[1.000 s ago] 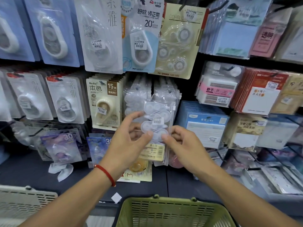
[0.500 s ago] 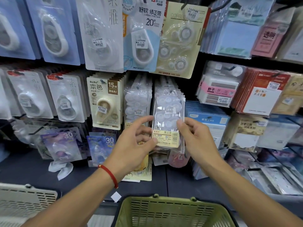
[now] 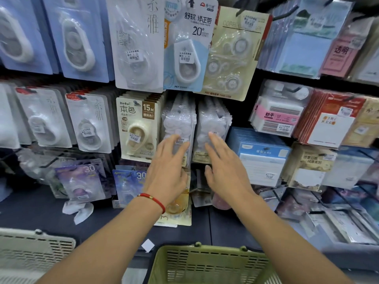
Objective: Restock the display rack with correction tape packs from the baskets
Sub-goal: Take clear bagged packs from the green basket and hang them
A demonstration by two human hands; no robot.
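Two rows of clear correction tape packs hang side by side on the rack: the left row (image 3: 179, 119) and the right row (image 3: 215, 117). My left hand (image 3: 168, 167) lies flat with straight fingers against the front pack of the left row. My right hand (image 3: 223, 167) does the same against the front pack of the right row. Neither hand holds anything. A red cord circles my left wrist. The green basket (image 3: 207, 263) stands below, at the bottom centre; its contents are out of sight.
A cream basket (image 3: 30, 251) sits at the bottom left. A beige "15M" tape pack (image 3: 138, 128) hangs just left of my left hand, blue notepads (image 3: 260, 158) to the right. Larger tape cards (image 3: 188, 48) hang above. Loose packs lie on the dark shelf.
Both hands held one clear pack and brought it up to the right row. Now the pack hangs on the rack, and both hands have let go and lie flat against the rows.
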